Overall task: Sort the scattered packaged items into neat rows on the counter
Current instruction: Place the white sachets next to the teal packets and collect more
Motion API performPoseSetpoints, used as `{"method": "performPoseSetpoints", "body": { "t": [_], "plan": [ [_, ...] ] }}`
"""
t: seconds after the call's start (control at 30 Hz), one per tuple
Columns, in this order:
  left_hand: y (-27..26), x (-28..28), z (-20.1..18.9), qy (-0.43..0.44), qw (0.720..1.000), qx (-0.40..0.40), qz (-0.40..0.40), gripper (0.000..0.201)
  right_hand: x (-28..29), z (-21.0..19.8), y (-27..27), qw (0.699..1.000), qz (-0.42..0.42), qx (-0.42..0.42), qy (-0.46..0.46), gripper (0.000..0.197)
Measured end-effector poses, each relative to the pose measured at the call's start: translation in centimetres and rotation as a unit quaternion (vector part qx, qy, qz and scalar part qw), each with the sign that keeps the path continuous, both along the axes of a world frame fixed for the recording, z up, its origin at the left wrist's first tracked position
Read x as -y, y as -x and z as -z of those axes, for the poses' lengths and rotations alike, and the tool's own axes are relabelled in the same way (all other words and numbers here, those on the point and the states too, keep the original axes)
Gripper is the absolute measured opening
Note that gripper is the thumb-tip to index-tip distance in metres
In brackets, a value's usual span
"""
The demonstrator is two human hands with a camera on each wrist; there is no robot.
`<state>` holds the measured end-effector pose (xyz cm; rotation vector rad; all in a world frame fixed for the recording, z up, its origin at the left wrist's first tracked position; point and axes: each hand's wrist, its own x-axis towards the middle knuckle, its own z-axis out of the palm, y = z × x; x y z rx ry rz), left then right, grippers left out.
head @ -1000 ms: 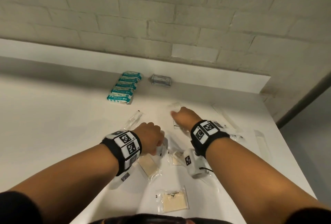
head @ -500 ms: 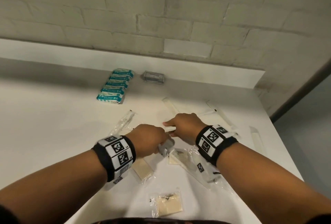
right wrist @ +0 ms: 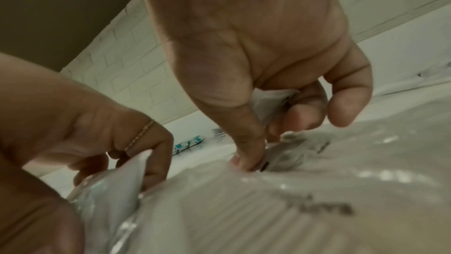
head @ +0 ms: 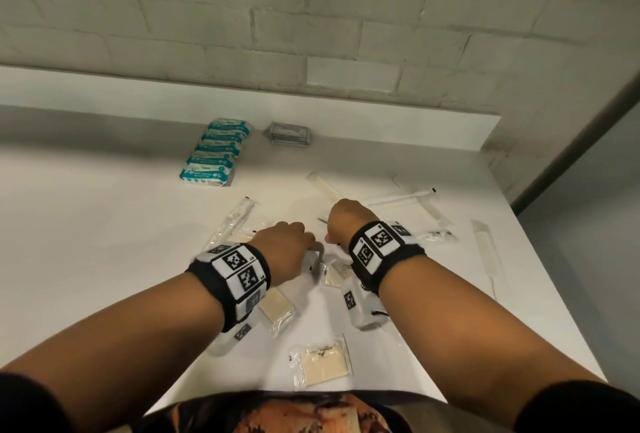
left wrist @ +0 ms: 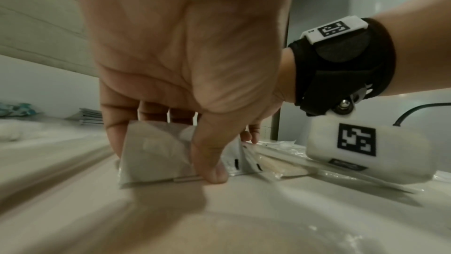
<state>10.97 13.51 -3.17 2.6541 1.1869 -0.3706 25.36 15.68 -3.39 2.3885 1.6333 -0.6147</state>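
Both hands work side by side over a heap of clear-wrapped packets at the middle of the white counter [head: 104, 224]. My left hand [head: 294, 249] pinches a small white packet [left wrist: 151, 154] between thumb and fingers and holds it on edge on the counter. My right hand [head: 341, 224] has its fingers curled round another small white packet [right wrist: 270, 100], and its thumb tip presses on a clear packet below. A comb packet [head: 337, 269] lies between the wrists. A neat row of teal packets [head: 214, 152] and a grey stack [head: 289, 132] sit at the back.
Two beige square packets [head: 277, 311] [head: 323, 363] lie near the front edge. Long thin packets lie scattered to the left [head: 235, 221], behind the right hand [head: 398, 198] and near the right edge [head: 486, 249]. A white brick wall [head: 311, 16] rises behind a low ledge.
Over the last second my right hand drew back from its farther reach and my left hand shifted right, so the two came together. In the last half second they barely moved.
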Motion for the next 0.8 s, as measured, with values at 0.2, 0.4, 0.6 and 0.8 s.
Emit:
{"method": "performPoseSetpoints", "body": {
  "t": [0.2,0.4,0.6,0.8],
  "plan": [
    [0.2,-0.1,-0.6,0.067,0.997,-0.004,-0.032,0.028,2.0,-0.9,-1.2,0.996,-0.072,-0.038,-0.025,0.028],
    [1.6,-0.1,-1.4,-0.017,0.996,0.068,-0.062,0.028,8.0,-6.3,-10.9,0.992,0.022,-0.082,-0.093,0.025],
    [-3.3,4.3,-2.0,0.031,0.993,0.107,0.048,0.030,13.9,-6.1,-15.0,0.988,0.125,-0.089,0.022,0.027],
    [-4.9,6.5,-1.8,0.016,0.999,0.029,0.025,0.042,15.6,-4.2,-13.9,0.984,0.146,-0.030,0.100,0.038]
  ]
}}
